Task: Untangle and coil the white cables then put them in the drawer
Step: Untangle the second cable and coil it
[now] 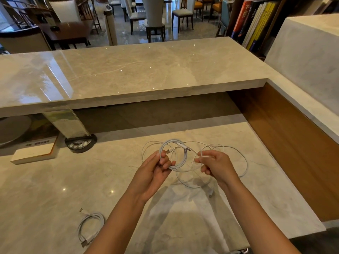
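Note:
Above the marble desk, my left hand point(157, 167) pinches a thick white cable coil point(184, 153) wound into a small ring, its plug ends sticking out to the right. My right hand point(214, 165) grips a thin white cable point(244, 162) whose loose loops spread to the right and hang below both hands, threaded through the thick coil. A third white cable point(89, 226) lies coiled on the desk at the lower left, beside my left forearm. No drawer is visible.
A raised marble counter point(128, 74) runs across the back. A black socket panel point(80, 143) and a white box point(34, 153) sit at the left under it. A wooden side wall point(286, 143) bounds the desk on the right.

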